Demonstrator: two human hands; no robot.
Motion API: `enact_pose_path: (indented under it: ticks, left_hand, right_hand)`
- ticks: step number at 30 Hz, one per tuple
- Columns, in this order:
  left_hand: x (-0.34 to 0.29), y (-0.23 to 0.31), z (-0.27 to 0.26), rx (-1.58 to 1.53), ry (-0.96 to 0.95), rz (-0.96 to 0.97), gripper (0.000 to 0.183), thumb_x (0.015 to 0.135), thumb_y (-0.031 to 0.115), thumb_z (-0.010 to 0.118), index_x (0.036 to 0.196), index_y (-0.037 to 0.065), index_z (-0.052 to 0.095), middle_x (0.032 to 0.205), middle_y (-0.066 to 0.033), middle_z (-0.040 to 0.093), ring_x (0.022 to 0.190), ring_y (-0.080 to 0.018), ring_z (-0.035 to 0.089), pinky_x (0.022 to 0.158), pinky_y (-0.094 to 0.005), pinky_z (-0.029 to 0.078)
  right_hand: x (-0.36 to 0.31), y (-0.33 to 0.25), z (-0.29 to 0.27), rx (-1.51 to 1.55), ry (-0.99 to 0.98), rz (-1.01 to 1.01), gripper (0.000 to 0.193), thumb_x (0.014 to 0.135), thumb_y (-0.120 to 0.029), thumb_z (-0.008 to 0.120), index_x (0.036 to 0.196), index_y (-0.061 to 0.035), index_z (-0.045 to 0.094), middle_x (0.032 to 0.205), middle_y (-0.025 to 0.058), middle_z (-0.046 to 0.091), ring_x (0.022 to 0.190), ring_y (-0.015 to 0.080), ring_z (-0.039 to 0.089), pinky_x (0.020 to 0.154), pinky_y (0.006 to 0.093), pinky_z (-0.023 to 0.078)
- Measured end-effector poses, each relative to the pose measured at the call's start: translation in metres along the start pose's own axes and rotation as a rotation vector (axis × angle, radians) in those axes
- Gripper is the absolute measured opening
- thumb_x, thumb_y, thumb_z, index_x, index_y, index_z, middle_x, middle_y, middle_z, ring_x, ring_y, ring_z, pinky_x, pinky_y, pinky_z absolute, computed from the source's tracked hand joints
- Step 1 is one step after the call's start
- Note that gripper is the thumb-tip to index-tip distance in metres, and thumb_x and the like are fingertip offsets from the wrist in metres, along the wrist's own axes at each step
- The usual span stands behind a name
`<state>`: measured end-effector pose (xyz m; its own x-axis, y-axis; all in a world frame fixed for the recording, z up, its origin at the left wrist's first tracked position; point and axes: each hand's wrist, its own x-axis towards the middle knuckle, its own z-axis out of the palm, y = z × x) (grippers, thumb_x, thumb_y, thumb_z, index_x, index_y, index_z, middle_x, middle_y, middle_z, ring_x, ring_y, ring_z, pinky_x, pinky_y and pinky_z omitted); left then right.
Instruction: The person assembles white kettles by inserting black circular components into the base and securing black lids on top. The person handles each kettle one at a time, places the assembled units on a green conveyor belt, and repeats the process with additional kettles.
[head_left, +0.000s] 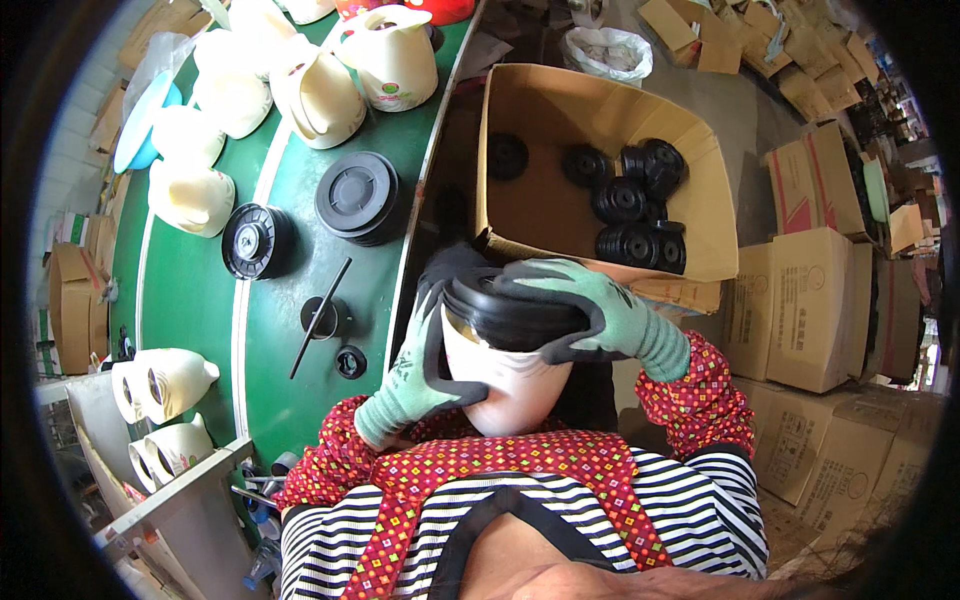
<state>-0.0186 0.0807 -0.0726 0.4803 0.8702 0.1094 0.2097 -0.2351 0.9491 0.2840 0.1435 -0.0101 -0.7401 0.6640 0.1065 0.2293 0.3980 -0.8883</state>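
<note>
A cream plastic jug body [505, 390] is held close against my apron. A black ribbed round plastic part [505, 312] sits tilted over its upper opening. My gloved left hand [425, 355] wraps round the jug's left side, its thumb lying across the front. With my gloved right hand [580, 305] I grip the black part from above and the right, fingers over its top and thumb near the jug's rim. The black part's underside and the jug's inside are mostly hidden.
On the green bench [290, 390] stand several cream jugs [390, 62], a black disc stack [360, 195], another black round part [255, 242] and a thin black rod [320, 318]. Ahead lies an open cardboard box [540, 215] with black discs. Closed cartons [800, 310] are stacked right.
</note>
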Motion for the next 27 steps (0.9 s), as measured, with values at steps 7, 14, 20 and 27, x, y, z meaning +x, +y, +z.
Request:
enact_pose_path:
  ticks: [7,14,20,27]
  left_hand:
    - [0.007,0.048,0.028,0.255,-0.058,0.076,0.116,0.074,0.045,0.094,0.163,-0.002,0.037,0.15,-0.0275,0.054,0.139,-0.0454,0.054,0.117,-0.0517,0.042]
    - [-0.035,0.016,0.0,0.164,-0.233,-0.164,0.085,0.089,0.009,0.078,0.164,0.002,0.038,0.166,-0.0228,0.042,0.158,-0.0382,0.038,0.131,-0.0464,0.03]
    - [-0.043,-0.007,0.047,-0.028,-0.059,0.014,0.091,0.088,0.009,0.083,0.165,-0.001,0.036,0.169,-0.0204,0.04,0.159,-0.0315,0.037,0.129,-0.0423,0.031]
    - [-0.001,-0.014,0.063,-0.275,0.156,-0.093,0.059,0.092,0.021,0.082,0.142,-0.002,0.061,0.136,-0.0168,0.069,0.128,-0.0266,0.065,0.107,-0.0401,0.053]
  right_hand:
    - [-0.106,-0.027,0.031,-0.125,0.265,0.228,0.117,0.065,-0.043,0.103,0.159,-0.0016,0.049,0.163,0.0215,0.05,0.153,0.0384,0.045,0.128,0.0495,0.033]
    - [-0.201,0.034,0.082,0.256,0.653,0.315,0.103,0.082,-0.029,0.095,0.165,-0.0054,0.038,0.167,0.0141,0.045,0.151,0.0276,0.046,0.124,0.0449,0.039]
    - [-0.198,0.043,0.078,0.475,0.832,0.278,0.091,0.093,-0.027,0.084,0.167,-0.0063,0.035,0.163,0.0119,0.049,0.146,0.0274,0.05,0.123,0.0432,0.041]
    - [-0.152,-0.04,0.071,0.019,0.783,0.167,0.085,0.103,-0.058,0.064,0.164,-0.0041,0.042,0.16,0.0153,0.05,0.148,0.0283,0.046,0.122,0.0443,0.037]
